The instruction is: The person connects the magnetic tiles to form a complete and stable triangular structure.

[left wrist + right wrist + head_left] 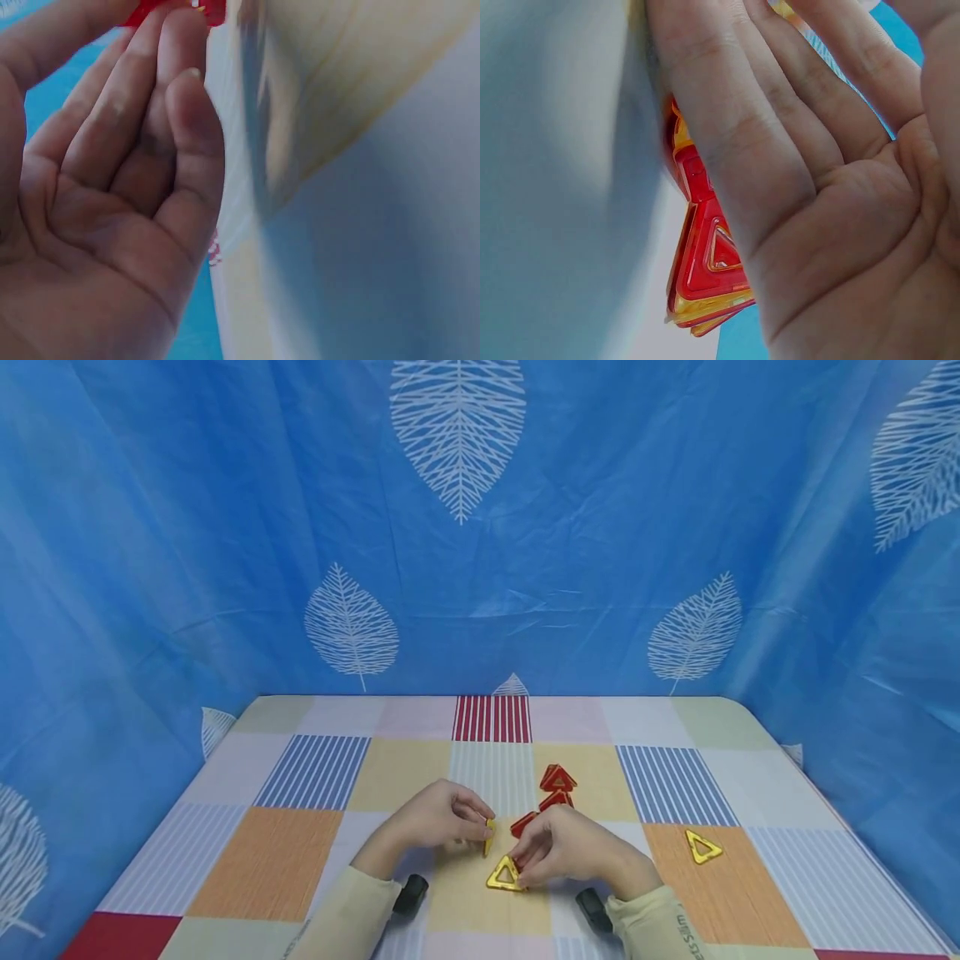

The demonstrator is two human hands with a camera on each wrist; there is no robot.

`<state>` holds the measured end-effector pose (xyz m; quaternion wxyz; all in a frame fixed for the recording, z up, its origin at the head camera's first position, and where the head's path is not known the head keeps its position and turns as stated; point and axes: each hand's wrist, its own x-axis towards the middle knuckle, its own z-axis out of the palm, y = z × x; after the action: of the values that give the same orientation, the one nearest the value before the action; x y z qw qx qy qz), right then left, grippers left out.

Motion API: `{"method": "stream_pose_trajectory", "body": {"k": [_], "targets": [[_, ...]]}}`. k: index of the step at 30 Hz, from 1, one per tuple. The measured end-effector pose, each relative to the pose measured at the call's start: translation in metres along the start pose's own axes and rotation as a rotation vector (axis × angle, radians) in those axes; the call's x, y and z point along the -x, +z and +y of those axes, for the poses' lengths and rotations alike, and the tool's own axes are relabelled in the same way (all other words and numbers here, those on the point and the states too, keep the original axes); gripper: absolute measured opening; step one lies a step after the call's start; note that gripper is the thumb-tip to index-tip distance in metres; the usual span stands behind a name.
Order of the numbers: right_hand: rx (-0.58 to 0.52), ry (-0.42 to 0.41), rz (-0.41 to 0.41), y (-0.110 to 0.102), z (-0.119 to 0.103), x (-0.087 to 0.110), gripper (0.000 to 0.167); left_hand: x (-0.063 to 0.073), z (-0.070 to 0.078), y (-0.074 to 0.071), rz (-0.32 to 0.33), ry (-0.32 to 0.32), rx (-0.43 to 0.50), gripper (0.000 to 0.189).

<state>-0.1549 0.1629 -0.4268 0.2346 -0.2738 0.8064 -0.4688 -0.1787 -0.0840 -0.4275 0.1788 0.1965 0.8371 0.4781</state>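
Observation:
In the head view my left hand (437, 816) pinches a yellow triangular tile (489, 837), held on edge between thumb and fingertips. Just right of it, my right hand (566, 852) has its thumb and fingers on the right corner of a second yellow triangular tile (504, 874), whose open centre faces up. Beyond the right hand, red triangular pieces (557, 777) sit in a row, the nearest partly hidden by that hand. The right wrist view shows these red pieces (712, 251) with yellow edges behind the fingers. The left wrist view shows the palm and curled fingers.
Another yellow triangular tile (702, 846) lies flat on an orange square to the right. A patchwork-patterned cloth (262, 860) covers the table. Blue sheets with white leaf prints (459, 435) hang behind and at both sides. Each wrist wears a black device (410, 894).

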Motion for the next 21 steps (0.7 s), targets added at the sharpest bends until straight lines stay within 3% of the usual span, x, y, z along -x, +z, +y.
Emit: {"method": "stream_pose_trajectory", "body": {"k": [3, 8, 13, 21], "targets": [[-0.005, -0.007, 0.000, 0.000, 0.001, 0.000, 0.017, 0.008, 0.002, 0.003, -0.064, 0.047, -0.029, 0.013], [-0.011, -0.030, 0.004, 0.000, 0.002, -0.001, 0.018, 0.014, 0.003, 0.011, -0.139, 0.115, -0.001, 0.013], [-0.002, -0.036, 0.018, 0.000, 0.002, -0.002, 0.019, 0.014, 0.005, 0.016, -0.144, 0.143, 0.001, 0.015], [0.064, -0.043, 0.038, 0.001, 0.001, -0.003, 0.019, 0.014, 0.007, 0.016, -0.137, 0.116, 0.013, 0.017]]}}
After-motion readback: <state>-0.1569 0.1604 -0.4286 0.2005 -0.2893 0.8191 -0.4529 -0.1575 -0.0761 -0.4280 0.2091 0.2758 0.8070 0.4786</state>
